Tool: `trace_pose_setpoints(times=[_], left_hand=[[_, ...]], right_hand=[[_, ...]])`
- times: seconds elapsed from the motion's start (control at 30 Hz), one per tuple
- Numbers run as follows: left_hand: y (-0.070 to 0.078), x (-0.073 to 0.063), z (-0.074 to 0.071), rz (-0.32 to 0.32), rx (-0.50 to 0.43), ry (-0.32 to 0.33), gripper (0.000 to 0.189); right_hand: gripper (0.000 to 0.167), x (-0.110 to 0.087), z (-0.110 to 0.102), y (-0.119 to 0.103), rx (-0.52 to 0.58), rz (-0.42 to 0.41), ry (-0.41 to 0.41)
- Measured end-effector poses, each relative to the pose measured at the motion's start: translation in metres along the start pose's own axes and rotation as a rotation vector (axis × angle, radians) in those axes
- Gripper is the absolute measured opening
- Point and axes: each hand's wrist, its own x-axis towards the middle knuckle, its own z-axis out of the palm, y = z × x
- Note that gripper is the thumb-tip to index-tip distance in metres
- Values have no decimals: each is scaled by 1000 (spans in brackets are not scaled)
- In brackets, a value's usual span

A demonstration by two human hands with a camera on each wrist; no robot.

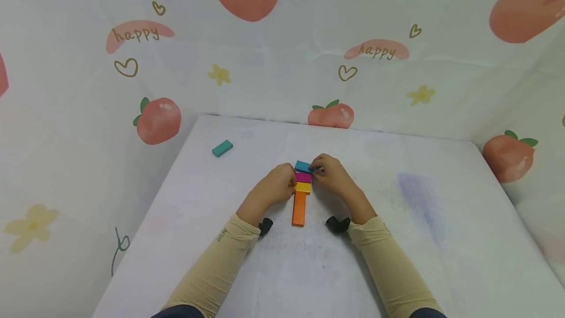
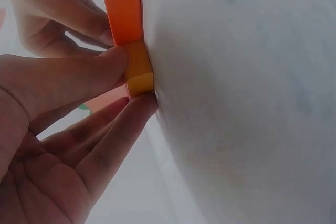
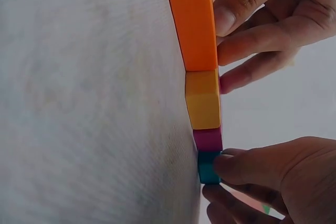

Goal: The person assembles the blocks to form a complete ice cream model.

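An orange block (image 1: 298, 209), a yellow block (image 1: 302, 188), a magenta block (image 1: 303, 177) and a blue block (image 1: 303, 166) lie in a line on the table. The orange one runs lengthwise; the others sit crosswise beyond it, the blue one slightly tilted. My left hand (image 1: 279, 184) pinches the left end of the yellow block (image 2: 139, 66) between thumb and fingers; its fingertips hide the magenta block in the left wrist view. My right hand (image 1: 332, 174) holds the right end of the blue block (image 3: 208, 167), thumb on the near side, fingers on the far side.
A teal block (image 1: 222, 148) lies apart at the table's far left. Both wrists carry black camera mounts (image 1: 338, 225) low over the white table (image 1: 212, 264). A fruit-patterned cloth (image 1: 273, 63) rises behind the table and at its sides.
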Motion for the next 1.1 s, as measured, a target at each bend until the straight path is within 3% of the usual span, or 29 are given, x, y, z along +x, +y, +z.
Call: trace_pose_setpoints(times=[0.37, 1.1], left_hand=[[-1, -1, -1, 18, -3, 6, 12], [3, -3, -2, 36, 49, 12, 14]], right_hand=[[19, 1, 1, -2, -22, 10, -16], [18, -1, 2, -4, -42, -68, -14]])
